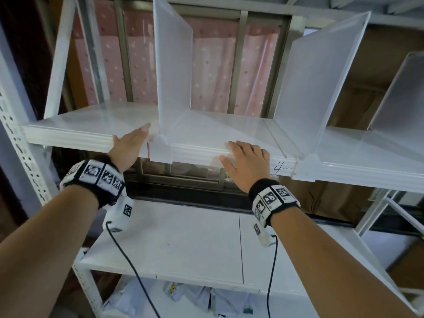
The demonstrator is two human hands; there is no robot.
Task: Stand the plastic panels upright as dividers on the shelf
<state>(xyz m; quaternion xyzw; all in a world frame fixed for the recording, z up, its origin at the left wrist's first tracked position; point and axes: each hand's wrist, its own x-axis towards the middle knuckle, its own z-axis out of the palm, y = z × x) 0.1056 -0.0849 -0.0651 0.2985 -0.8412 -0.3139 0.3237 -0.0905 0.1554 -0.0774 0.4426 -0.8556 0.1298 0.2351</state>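
Three plastic panels (174, 65) stand upright on the shelf (96, 138), each hooked over its front lip so it stays put. My left hand (130, 145) lies flat and open against the nearest panel's base, steadying it; my right hand (247, 161) rests open on the shelf edge, holding nothing.
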